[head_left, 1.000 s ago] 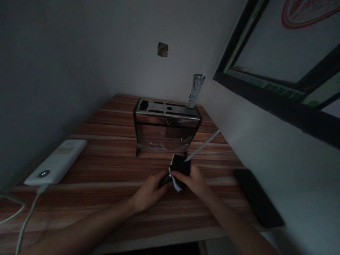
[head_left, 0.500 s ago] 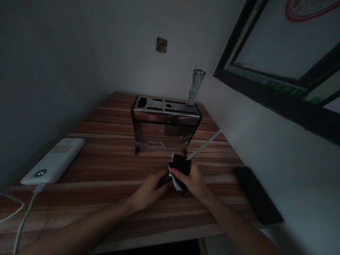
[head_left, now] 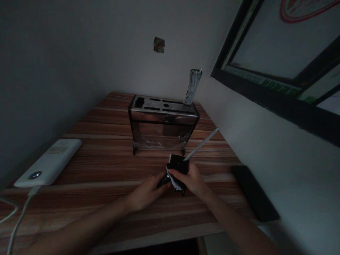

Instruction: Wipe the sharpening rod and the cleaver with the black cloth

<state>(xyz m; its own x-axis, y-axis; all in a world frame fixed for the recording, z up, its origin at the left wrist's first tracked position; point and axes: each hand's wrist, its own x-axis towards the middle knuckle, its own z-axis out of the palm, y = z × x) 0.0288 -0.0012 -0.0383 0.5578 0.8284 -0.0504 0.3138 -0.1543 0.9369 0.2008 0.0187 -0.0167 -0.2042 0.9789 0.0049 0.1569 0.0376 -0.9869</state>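
Note:
The room is dim. My left hand [head_left: 145,194] is closed round the dark handle of a knife [head_left: 203,142] whose pale blade slants up to the right. My right hand [head_left: 191,180] pinches a black and white cloth [head_left: 177,170] wrapped around the blade near the handle. Both hands hover just above a wooden table [head_left: 106,166]. Behind them stands a metal knife holder [head_left: 162,124] with slots in its top and a clear front.
A white power bank [head_left: 47,167] with a cable [head_left: 16,221] lies at the left. A black phone [head_left: 254,193] lies flat near the right wall. A foil-like packet [head_left: 192,86] stands behind the holder. A dark-framed board [head_left: 278,102] hangs on the right wall.
The view has drifted slightly, so everything sits a little further left. Both hands keep the same hold on the knife and cloth.

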